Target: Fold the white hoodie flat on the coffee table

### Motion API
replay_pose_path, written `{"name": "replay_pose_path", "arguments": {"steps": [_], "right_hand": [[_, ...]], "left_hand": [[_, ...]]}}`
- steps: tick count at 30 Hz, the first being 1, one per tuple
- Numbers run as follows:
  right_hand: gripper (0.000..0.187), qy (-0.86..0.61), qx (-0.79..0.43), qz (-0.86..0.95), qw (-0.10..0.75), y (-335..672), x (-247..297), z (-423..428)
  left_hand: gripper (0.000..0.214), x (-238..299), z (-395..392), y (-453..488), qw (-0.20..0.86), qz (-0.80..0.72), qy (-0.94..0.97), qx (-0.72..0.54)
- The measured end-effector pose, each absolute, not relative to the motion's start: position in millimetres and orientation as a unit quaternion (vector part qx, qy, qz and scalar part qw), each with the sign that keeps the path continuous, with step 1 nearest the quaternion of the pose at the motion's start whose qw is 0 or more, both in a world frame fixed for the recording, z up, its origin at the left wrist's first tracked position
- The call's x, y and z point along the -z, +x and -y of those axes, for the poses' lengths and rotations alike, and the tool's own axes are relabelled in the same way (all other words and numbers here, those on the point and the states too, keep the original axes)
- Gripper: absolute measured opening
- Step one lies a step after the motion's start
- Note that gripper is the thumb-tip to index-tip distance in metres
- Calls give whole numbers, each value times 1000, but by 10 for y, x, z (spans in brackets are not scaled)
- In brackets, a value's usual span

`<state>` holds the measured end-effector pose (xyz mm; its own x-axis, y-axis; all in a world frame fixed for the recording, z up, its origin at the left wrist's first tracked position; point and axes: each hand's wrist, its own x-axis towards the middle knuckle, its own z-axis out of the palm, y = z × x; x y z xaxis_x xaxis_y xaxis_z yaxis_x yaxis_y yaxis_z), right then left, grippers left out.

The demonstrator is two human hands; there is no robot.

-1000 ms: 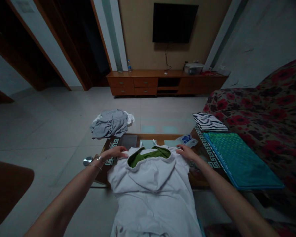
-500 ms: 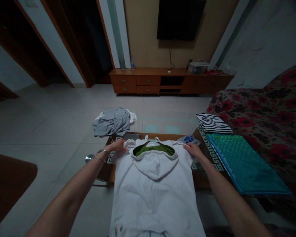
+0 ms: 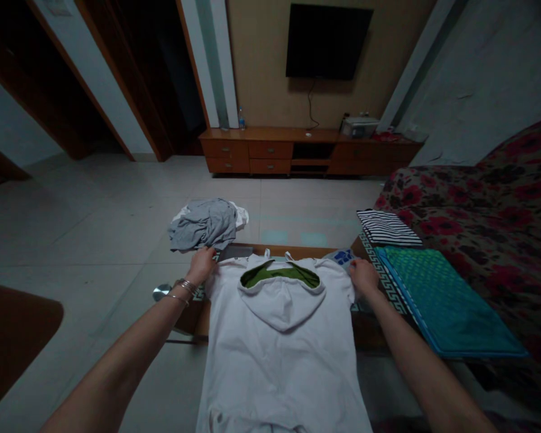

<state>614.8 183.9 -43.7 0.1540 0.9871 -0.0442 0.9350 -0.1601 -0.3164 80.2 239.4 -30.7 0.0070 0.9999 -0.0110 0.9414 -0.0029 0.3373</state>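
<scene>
White hooded top (image 3: 279,349) lies back-up on the low table (image 3: 379,273), hood toward twelve o'clock. Left hand (image 3: 201,264) and right hand (image 3: 363,276), fingers curled, now pinch the shoulder corners at ten and two; the cloth has been drawn flatter since a second ago.

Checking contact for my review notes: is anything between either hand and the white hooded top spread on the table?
Nothing visible. The left hand and right hand each rest directly on a shoulder of the white hooded top with green lining. The crumpled grey garment lies beyond, off to the left.
</scene>
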Motion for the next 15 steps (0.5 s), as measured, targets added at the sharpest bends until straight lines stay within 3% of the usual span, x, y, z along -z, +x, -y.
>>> {"name": "replay_pose_path", "arguments": {"steps": [3, 6, 10, 13, 15], "right_hand": [[29, -689, -140, 692, 163, 5641, 429, -1921], [27, -622, -185, 743, 163, 5130, 482, -1891], [26, -670, -208, 700, 130, 4850, 584, -1946], [23, -693, -224, 667, 155, 4890, 603, -2202], [29, -687, -243, 660, 185, 4959, 594, -2395]], "left_hand": [[20, 348, -2341, 1219, 144, -634, 748, -131], [29, 466, -2247, 1637, 213, -622, 740, -140], [29, 605, -2286, 1892, 329, -656, 652, -187], [20, 581, -2541, 1882, 380, -663, 601, -234], [25, 519, -2734, 1834, 438, -641, 564, -281]]}}
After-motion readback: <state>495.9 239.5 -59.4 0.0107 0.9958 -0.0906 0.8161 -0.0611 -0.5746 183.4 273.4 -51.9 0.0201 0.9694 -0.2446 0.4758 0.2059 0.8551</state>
